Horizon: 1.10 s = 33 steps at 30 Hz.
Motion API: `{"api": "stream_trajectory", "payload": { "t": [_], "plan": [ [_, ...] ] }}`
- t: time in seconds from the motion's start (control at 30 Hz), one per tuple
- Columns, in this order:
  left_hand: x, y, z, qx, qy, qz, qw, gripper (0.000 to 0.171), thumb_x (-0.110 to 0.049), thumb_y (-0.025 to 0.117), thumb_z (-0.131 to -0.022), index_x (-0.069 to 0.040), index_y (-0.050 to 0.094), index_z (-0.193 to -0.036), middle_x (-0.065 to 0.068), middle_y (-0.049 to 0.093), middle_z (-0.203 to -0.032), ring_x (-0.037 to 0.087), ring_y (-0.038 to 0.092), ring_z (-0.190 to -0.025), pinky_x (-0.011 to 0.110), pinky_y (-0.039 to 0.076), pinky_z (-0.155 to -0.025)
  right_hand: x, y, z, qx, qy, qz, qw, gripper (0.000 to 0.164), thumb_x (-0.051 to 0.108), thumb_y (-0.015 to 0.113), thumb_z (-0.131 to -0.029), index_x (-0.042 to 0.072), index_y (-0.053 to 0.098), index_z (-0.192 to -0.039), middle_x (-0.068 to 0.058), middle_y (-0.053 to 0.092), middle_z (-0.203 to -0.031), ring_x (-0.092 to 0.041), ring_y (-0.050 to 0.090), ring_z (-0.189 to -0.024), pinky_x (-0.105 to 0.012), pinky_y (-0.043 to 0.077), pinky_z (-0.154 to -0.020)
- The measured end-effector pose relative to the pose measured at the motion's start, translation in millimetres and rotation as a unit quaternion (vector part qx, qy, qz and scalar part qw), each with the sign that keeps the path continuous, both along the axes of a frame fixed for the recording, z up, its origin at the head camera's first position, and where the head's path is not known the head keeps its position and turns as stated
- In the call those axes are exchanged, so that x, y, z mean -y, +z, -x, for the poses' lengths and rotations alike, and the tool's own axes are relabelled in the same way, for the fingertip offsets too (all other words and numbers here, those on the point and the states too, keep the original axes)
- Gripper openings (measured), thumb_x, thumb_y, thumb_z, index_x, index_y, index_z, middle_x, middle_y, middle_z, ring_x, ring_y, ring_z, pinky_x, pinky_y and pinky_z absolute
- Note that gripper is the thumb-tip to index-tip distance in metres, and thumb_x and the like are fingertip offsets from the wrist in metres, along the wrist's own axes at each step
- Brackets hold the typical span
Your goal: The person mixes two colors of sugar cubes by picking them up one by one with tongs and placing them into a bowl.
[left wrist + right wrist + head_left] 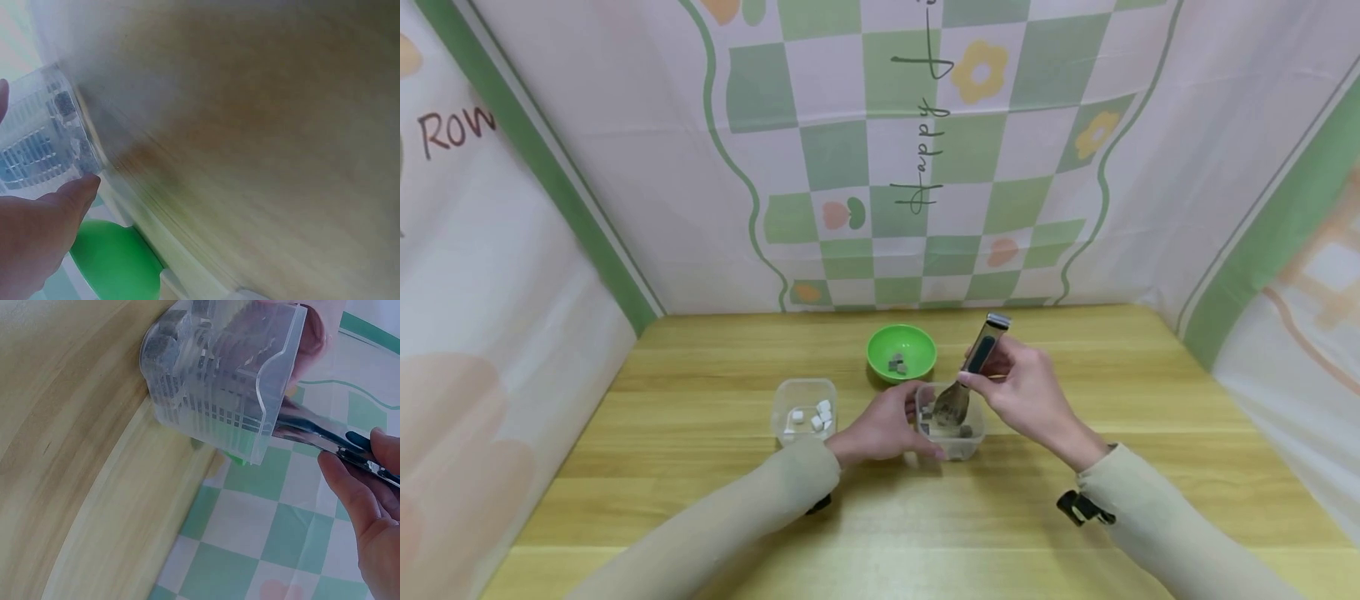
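Note:
In the head view my right hand (1026, 396) holds metal tongs (981, 354) by their dark-gripped handle. The broad head of the tongs points down inside a clear plastic container (962, 450) with several dark grey cubes (966, 431) in it. My left hand (883, 425) grips the same container from its left side, thumb along the near wall and fingers at the far side. In the right wrist view the tongs (319, 434) enter over the container's rim (275, 381), and dark cubes (164, 350) lie at its bottom.
Just behind the container stands a green bowl (902, 337) with several grey cubes inside. Left of my left hand is a second clear container (786, 400) with several white cubes (824, 407). The wooden table (715, 350) meets a patterned cloth backdrop (902, 167).

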State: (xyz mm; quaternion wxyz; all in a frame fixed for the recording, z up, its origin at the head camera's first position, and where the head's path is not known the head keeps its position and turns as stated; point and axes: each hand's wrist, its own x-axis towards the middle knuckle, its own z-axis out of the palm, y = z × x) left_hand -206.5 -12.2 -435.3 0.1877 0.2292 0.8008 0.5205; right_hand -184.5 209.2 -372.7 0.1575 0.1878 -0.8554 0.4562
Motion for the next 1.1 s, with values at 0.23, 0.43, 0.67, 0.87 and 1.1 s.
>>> {"api": "stream_trajectory", "payload": {
  "t": [0.23,0.43,0.67,0.87,1.1],
  "plan": [
    [0.0,-1.2,0.6,0.002,0.0,-0.003,1.0,0.1,-0.014,0.099,-0.074,-0.002,0.043,-0.156,0.014,0.054,-0.154,0.031,0.052,-0.14,0.04,0.044,-0.118,2.8,-1.4,0.3,-0.005,0.007,0.002,1.0,0.023,-0.003,0.084,-0.087,-0.002,0.069,-0.104,-0.007,0.077,-0.088,-0.02,0.076,-0.076,-0.025,0.064,-0.069],
    [0.0,-1.9,1.5,0.001,0.0,-0.001,1.0,0.1,-0.014,0.099,-0.074,-0.003,0.044,-0.156,0.012,0.054,-0.154,0.029,0.053,-0.139,0.039,0.044,-0.117,3.1,-2.2,-0.3,0.001,0.01,0.007,1.0,0.024,-0.003,0.084,-0.087,-0.001,0.068,-0.105,-0.008,0.077,-0.089,-0.021,0.076,-0.078,-0.026,0.064,-0.071],
    [-0.2,-1.5,1.5,-0.001,-0.001,-0.002,1.0,0.098,-0.014,0.099,-0.074,-0.003,0.045,-0.155,0.011,0.056,-0.152,0.028,0.053,-0.139,0.039,0.045,-0.117,3.3,-5.6,0.2,0.009,0.007,-0.001,1.0,0.022,-0.004,0.084,-0.087,-0.001,0.069,-0.102,-0.007,0.077,-0.087,-0.02,0.076,-0.077,-0.026,0.064,-0.07],
    [0.2,-1.5,1.9,-0.001,-0.003,-0.003,1.0,0.098,-0.014,0.099,-0.074,-0.003,0.045,-0.155,0.011,0.055,-0.152,0.028,0.053,-0.139,0.038,0.045,-0.117,2.0,-5.7,0.3,0.012,0.008,0.0,1.0,0.022,-0.002,0.083,-0.088,0.0,0.069,-0.104,-0.007,0.077,-0.088,-0.02,0.075,-0.078,-0.027,0.064,-0.07],
    [0.6,-3.7,2.7,0.0,0.0,0.002,1.0,0.098,-0.016,0.099,-0.074,-0.003,0.045,-0.155,0.011,0.056,-0.151,0.028,0.054,-0.139,0.039,0.045,-0.117,-0.3,-6.9,2.2,0.011,0.003,-0.008,1.0,0.022,-0.001,0.084,-0.088,0.003,0.069,-0.104,-0.005,0.077,-0.088,-0.02,0.075,-0.077,-0.027,0.064,-0.069]
  ]
}}
